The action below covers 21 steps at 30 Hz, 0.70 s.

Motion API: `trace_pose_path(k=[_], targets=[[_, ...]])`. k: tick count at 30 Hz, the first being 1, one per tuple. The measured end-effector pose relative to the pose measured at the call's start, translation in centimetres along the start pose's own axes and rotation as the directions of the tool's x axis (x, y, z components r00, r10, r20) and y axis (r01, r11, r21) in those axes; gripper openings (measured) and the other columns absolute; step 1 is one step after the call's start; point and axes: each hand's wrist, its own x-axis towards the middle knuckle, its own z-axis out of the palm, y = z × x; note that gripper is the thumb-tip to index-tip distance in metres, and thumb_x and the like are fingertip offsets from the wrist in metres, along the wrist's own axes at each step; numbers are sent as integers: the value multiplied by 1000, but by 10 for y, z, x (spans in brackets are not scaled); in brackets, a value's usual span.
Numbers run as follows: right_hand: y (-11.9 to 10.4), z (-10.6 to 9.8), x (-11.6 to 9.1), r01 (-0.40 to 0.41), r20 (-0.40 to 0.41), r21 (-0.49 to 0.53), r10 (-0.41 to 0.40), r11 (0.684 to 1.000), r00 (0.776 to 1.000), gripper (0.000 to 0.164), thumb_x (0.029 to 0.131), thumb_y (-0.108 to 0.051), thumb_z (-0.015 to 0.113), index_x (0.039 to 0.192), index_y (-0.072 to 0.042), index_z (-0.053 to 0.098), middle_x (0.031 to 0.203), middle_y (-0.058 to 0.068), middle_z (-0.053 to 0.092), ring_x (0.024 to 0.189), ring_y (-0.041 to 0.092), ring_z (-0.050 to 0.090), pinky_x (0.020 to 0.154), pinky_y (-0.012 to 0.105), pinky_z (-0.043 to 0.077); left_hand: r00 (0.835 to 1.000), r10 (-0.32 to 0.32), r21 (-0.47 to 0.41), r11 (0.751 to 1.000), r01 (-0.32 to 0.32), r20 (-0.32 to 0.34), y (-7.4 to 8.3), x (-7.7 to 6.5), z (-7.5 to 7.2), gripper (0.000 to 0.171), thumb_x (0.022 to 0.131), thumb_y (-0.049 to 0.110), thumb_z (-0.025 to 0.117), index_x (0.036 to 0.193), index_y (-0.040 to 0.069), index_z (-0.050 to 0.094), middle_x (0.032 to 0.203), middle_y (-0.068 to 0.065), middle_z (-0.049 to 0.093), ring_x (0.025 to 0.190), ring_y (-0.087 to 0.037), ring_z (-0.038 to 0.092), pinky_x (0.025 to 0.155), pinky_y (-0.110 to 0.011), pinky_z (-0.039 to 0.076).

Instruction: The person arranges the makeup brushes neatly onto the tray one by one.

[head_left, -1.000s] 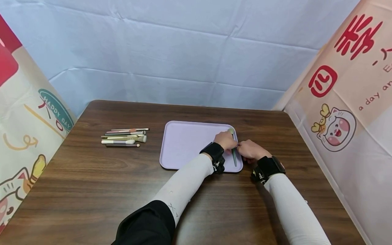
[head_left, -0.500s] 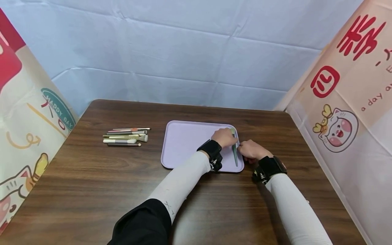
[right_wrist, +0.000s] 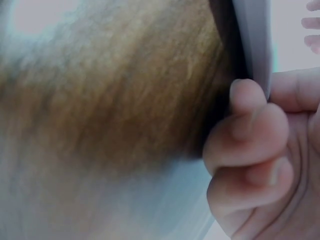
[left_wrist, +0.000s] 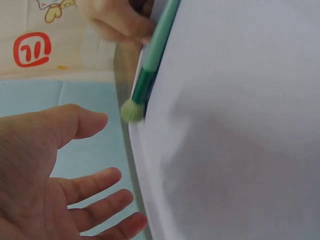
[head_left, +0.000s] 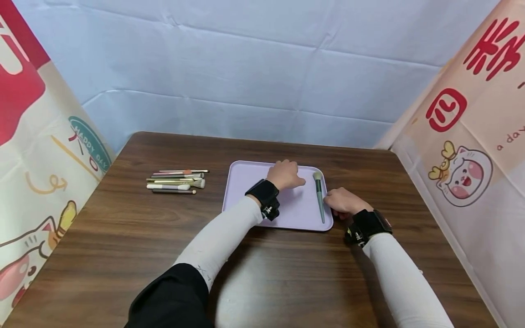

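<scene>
A lilac tray (head_left: 248, 175) lies on the table. Along its right side rests a makeup brush (head_left: 320, 198) with a green handle and pale bristles pointing to the far edge. My left hand (head_left: 285, 175) hovers over the tray, left of the brush; in the left wrist view its fingers (left_wrist: 102, 185) are spread and hold nothing. At the tray's right rim, my right hand (head_left: 344, 201) pinches the edge. The right wrist view shows curled fingers (right_wrist: 247, 140) against the tray rim (right_wrist: 257, 45), with the thumb on the other side.
Several makeup brushes (head_left: 176, 187) lie side by side in a group on the brown wooden table (head_left: 184, 228), left of the tray. A pale cloth (head_left: 246, 68) hangs behind the table, and printed cloths (head_left: 447, 182) stand at both sides.
My left hand has let go of the brush and moved left over the tray, its fingers spreading. The brush stays on the tray's right side. My right hand stays at the rim.
</scene>
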Motion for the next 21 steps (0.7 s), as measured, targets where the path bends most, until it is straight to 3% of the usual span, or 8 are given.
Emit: trace_pose_path(k=[6,21], targets=[[-1,-1,0,5,5,-10,-5,1000,1000,29,96,-17,38,81,-2,58,62,7,57,48,18,54,46,29,46,1000,20,30,999,-21,21,-23,-12,-15,50,97,43,64,136,12,59,136,-6,56,124,-28,48,105,-49,41],[0,-1,3,-10,13,-22,10,1000,1000,29,96,-18,38,83,-2,58,63,8,58,49,18,56,46,29,47,1000,21,94,995,-21,6,-78,-42,-38,57,94,44,68,138,9,58,140,-11,55,125,-31,48,104,-51,42]])
